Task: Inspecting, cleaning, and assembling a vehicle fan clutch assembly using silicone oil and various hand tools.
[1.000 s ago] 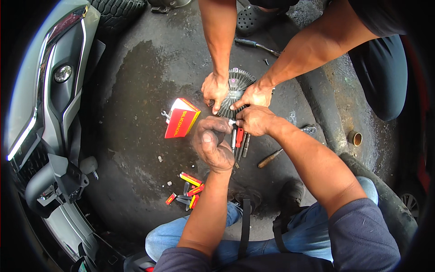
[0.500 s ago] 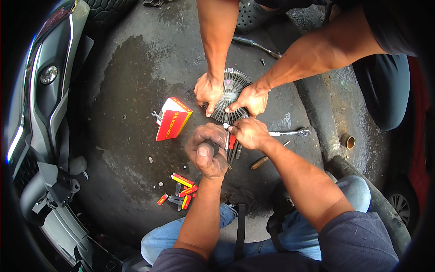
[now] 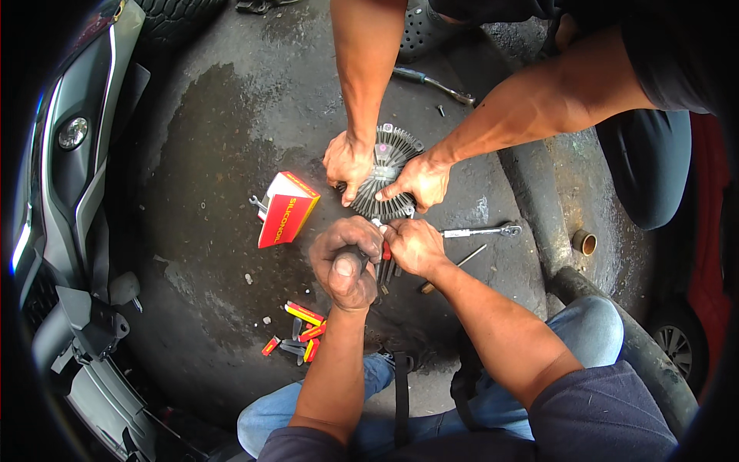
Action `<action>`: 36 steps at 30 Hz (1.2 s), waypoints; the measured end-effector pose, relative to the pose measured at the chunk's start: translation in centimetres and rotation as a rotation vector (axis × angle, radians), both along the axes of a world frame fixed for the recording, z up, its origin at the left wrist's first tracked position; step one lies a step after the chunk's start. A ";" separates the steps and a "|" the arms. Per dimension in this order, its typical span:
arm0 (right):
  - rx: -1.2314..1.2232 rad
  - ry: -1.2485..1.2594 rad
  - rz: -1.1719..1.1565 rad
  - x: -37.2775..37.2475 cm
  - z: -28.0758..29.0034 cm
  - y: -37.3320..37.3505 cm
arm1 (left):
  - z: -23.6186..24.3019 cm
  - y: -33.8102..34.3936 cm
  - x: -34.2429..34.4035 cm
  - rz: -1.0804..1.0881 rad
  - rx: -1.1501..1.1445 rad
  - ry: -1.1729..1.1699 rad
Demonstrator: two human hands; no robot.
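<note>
A round finned metal fan clutch stands tilted on the floor ahead of me, steadied by a co-worker's two hands. My left hand is closed in a fist just nearer than the disc. Something dark shows between its curled fingers and thumb, but its kind is hidden. Beside it, my right hand pinches at the disc's near edge. A small bright metal piece shows by those fingertips; what they grip is mostly covered. Under my hands lie several slim tools, one with a red handle.
A red and yellow folded carton stands left of the disc, with a wrench end behind it. Small red-yellow boxes lie nearer. A ratchet, a brass-coloured ring and a long pipe are right; a car bumper is left.
The whole view has shifted slightly. My right hand has moved a little left, closer to my left fist. The co-worker's hands stay on the disc.
</note>
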State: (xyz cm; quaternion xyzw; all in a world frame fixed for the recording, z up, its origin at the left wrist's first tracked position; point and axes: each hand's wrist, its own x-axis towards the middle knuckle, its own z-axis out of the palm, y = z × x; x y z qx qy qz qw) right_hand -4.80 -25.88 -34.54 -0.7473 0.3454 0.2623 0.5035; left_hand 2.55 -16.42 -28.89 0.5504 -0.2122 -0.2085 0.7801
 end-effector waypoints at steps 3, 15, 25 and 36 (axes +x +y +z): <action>-0.022 -0.022 -0.021 -0.2 -0.6 0.6 | -0.1 0.1 -0.1 -0.004 0.007 -0.009; 0.038 -0.043 -0.084 -0.6 -1.7 0.7 | -1.0 -0.8 0.5 -0.069 -0.061 -0.010; -0.318 -0.309 0.329 -0.7 2.7 -3.0 | 4.3 -2.6 2.2 0.187 0.063 -0.046; -0.440 -0.035 0.931 -7.8 4.5 -17.6 | -5.0 -3.0 -5.0 0.219 0.273 0.686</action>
